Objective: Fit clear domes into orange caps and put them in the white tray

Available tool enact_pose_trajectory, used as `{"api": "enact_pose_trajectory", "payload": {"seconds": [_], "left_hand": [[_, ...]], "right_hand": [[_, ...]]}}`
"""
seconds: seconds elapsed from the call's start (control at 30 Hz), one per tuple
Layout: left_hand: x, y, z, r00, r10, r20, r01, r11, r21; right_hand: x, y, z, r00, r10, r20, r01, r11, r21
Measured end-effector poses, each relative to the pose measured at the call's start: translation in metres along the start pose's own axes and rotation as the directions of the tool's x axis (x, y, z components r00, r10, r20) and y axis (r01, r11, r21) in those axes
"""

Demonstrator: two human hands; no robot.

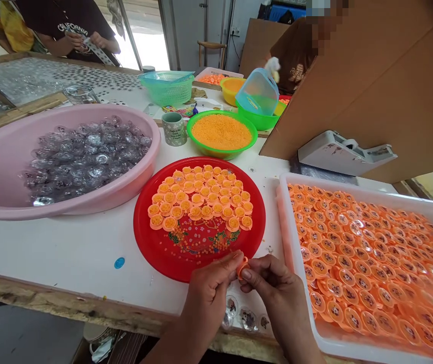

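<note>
In front of the red tray, my left hand and my right hand meet. Between their fingertips is one small orange plastic cup-shaped piece, pinched from both sides. Rows of similar orange pieces filled with small beads cover the tray's far half, and loose beads lie scattered on its flowered bottom. Below my hands, a few clear round caps with pictures lie at the table edge, partly hidden by my right hand.
A pink tub of clear caps stands left. At right, a white bin holds many orange pieces with picture caps. Behind the tray are a mug and a green bowl of orange beads. A cardboard panel and tape dispenser stand right. Two people work beyond.
</note>
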State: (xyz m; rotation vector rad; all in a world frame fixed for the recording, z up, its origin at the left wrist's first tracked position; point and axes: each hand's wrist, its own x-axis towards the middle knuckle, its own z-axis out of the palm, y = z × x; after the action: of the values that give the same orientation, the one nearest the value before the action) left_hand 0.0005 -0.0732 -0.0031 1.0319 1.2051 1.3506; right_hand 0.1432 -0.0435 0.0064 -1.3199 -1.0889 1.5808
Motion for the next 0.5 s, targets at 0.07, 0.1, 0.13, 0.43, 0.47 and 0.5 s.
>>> {"api": "enact_pose_trajectory", "payload": {"seconds": [0.07,0.1,0.13,0.43,0.47,0.5], "left_hand": [[-0.001,0.004,0.000,0.995,-0.096,0.014,0.096,0.995,-0.028],[-0.002,0.007,0.000,0.986,-0.165,0.018,0.166,0.984,-0.065],[-0.002,0.009,0.001,0.971,-0.237,0.021,0.238,0.964,-0.115],[-0.003,0.018,0.000,0.915,-0.401,0.053,0.389,0.839,-0.379],[-0.003,0.019,0.000,0.917,-0.394,0.062,0.387,0.843,-0.374],[-0.003,0.020,-0.001,0.921,-0.383,0.067,0.379,0.849,-0.368]], "right_hand": [[0.000,0.000,-0.001,0.999,0.007,0.032,-0.007,1.000,0.024],[-0.001,0.000,-0.001,0.999,0.001,0.043,-0.002,0.999,0.038],[-0.002,0.001,0.000,0.999,-0.009,0.046,0.007,0.999,0.046],[-0.009,0.002,0.002,0.960,-0.277,0.041,0.278,0.927,-0.251],[-0.010,0.002,0.002,0.937,-0.341,0.071,0.346,0.883,-0.318],[-0.011,0.001,0.002,0.912,-0.398,0.096,0.404,0.836,-0.371]]}}
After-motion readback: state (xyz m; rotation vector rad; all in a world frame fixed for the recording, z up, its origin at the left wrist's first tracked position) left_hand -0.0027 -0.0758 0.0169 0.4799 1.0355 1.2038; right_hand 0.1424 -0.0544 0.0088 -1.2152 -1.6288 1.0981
